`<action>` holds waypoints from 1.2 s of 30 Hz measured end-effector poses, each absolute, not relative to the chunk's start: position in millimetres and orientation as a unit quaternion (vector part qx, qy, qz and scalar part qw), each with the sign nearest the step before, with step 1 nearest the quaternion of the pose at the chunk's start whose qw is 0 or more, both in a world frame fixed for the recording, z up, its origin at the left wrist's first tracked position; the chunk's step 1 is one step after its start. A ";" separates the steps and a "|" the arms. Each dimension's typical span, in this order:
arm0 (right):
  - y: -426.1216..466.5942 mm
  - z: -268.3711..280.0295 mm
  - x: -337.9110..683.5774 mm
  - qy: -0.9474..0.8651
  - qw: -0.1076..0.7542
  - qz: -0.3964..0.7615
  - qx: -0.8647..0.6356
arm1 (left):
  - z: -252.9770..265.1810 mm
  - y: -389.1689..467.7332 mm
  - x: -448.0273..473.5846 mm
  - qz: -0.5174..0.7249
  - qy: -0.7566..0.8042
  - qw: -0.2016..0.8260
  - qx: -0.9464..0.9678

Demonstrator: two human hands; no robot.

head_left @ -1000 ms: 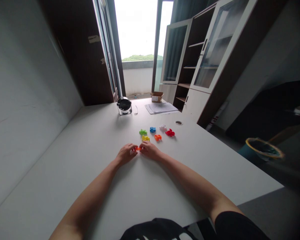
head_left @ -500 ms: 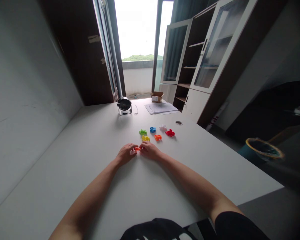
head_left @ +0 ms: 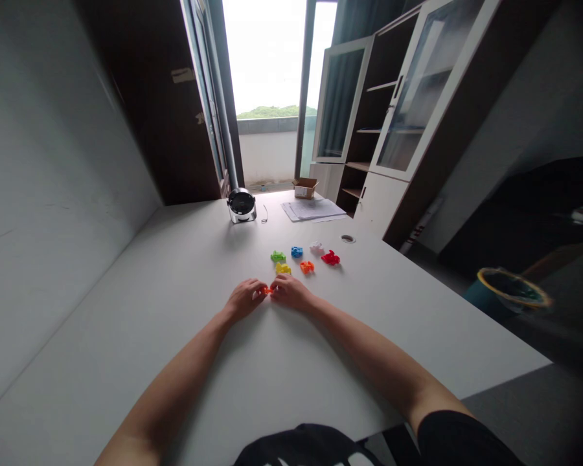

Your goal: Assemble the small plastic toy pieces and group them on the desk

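Between my two hands, low over the white table (head_left: 291, 362), is a small orange plastic piece (head_left: 269, 290), mostly hidden by fingers. My left hand (head_left: 245, 298) pinches its left end, and my right hand (head_left: 290, 291) pinches the right end. Just beyond the right hand lies a yellow plastic toy (head_left: 282, 268). Around it are a green toy (head_left: 278, 256), a blue toy (head_left: 297, 252), an orange toy (head_left: 307, 266), a pale pink toy (head_left: 316, 247) and a red toy (head_left: 330, 257). Their exact shapes are too small to make out.
A small black and silver fan (head_left: 241, 205) stands at the table's far side. Papers (head_left: 313, 210) and an open cardboard box (head_left: 304, 188) lie to its right. A cable hole (head_left: 348, 239) is near the right edge. A bin (head_left: 512, 289) stands on the floor.
The small orange piece has turned or sunk slightly between my fingers, and less of it shows. Both hands have barely moved; the other toys lie as before.
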State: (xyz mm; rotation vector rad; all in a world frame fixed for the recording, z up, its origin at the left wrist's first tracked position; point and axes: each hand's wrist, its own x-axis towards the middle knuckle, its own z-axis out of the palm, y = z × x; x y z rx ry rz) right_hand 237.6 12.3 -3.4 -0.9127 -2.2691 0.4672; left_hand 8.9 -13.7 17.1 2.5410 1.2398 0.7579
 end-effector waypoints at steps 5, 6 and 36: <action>12.9 -3.1 238.0 -0.864 0.320 0.179 -0.345 | 15.5 -13.1 9.1 0.261 0.422 0.107 0.862; 12.9 -2.8 238.0 -0.864 0.319 0.180 -0.345 | 15.4 -13.1 9.2 0.263 0.423 0.108 0.860; 12.9 -0.5 237.2 -0.866 0.313 0.185 -0.344 | 13.9 -12.2 7.4 0.275 0.429 0.115 0.853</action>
